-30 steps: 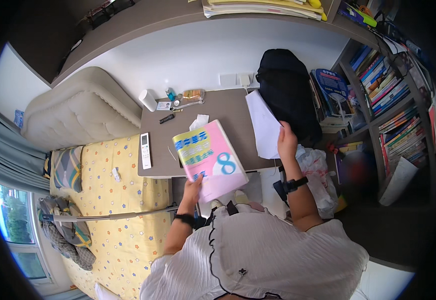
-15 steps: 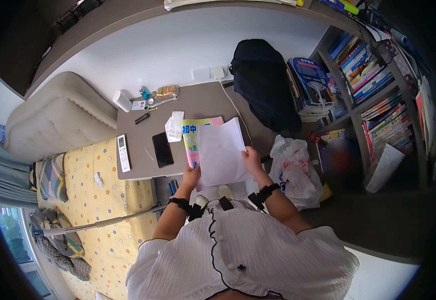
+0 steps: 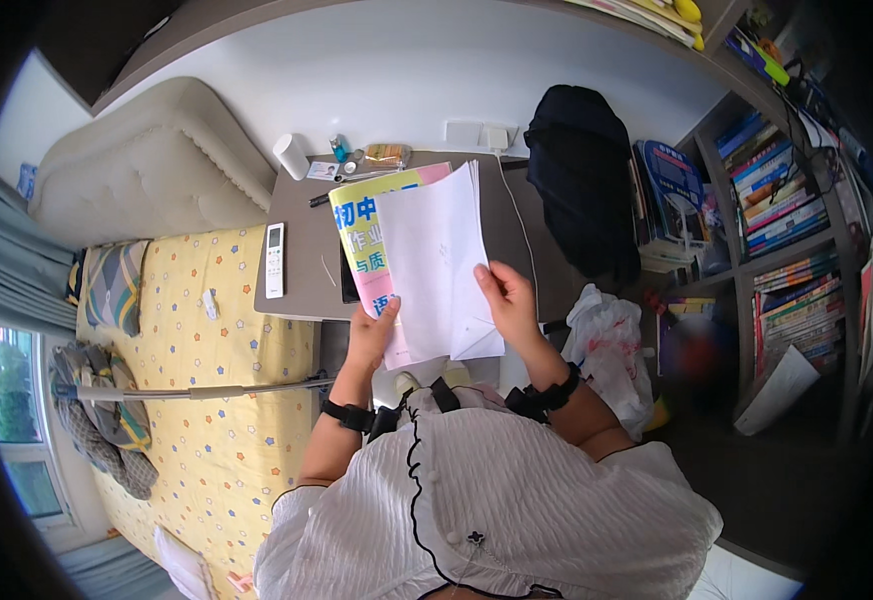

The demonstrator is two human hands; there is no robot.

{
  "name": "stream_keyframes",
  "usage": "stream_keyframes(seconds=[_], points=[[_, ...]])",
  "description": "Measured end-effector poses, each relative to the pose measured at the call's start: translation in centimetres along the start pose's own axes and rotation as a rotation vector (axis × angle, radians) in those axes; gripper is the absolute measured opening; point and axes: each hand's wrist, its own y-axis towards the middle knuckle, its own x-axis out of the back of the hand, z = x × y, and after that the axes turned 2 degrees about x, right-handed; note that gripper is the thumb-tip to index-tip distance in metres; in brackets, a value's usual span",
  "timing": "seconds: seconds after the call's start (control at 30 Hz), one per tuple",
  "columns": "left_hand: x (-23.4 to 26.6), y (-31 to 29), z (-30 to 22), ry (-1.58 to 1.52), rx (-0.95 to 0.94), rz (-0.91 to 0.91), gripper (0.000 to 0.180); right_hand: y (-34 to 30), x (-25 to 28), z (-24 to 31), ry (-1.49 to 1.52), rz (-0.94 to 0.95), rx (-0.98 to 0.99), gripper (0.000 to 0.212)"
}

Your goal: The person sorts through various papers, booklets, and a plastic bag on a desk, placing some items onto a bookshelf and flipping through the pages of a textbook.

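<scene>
I hold a workbook (image 3: 362, 250) with a yellow and pink cover above the near part of the desk. My left hand (image 3: 370, 335) is closed on its lower left edge, thumb on top. White paper sheets (image 3: 422, 275) lie over most of the cover. My right hand (image 3: 510, 300) pinches the right edge of these sheets, thumb on top and the fingers underneath. Along that side several sheet edges show, slightly fanned, with a folded lower corner. Whether the sheets are fixed to the workbook I cannot tell. A black phone (image 3: 350, 270) is mostly hidden behind the workbook.
On the desk (image 3: 302, 225) are a white remote control (image 3: 275, 262), a white cup (image 3: 291, 157) and small items. A dark bag (image 3: 582, 180) leans at the wall. Right of me are a plastic bag (image 3: 612, 355) and bookshelves (image 3: 737, 265); a bed (image 3: 207, 350) is at left.
The workbook and sheets have come up nearer and tilted, now covering the tissue and most of the phone. At the right edge, the sheets have spread slightly. The view has shifted.
</scene>
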Motion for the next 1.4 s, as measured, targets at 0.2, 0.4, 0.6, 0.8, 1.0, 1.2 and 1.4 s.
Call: stream_keyframes(seconds=[0.2, 0.4, 0.6, 0.8, 1.0, 1.2, 1.4], points=[[1.2, -0.5, -0.1, -0.343, 0.053, 0.045, 0.04, 0.5, -0.1, 2.4, 0.461, -0.058, -0.331, 0.034], [0.5, -1.0, -0.7, -0.491, 0.087, 0.118, 0.046, 0.5, -0.2, 3.3, 0.454, -0.031, -0.339, 0.031], [0.1, -0.2, 0.4, -0.594, 0.106, 0.198, 0.047, 0.1, -2.5, 6.9, 0.337, 0.162, -0.116, 0.022], [-2.4, -3.6, -5.8, -0.828, 0.295, 0.115, 0.037, 0.5, -4.8, 7.3, -0.063, 0.362, -0.027, 0.019], [-1.6, -2.6, -4.4, -0.819, 0.182, 0.176, 0.036, 0.0, -2.2, 11.7, -0.412, 0.072, 0.15, 0.025], [-0.5, -2.0, -3.3, -0.763, 0.102, 0.182, 0.034, 0.9, -0.3, 12.6, -0.562, -0.015, 0.221, 0.023], [0.5, -2.5, -2.6, -0.715, 0.064, 0.165, 0.033, 1.7, 0.9, 12.5, -0.46, 0.03, 0.119, 0.019]])
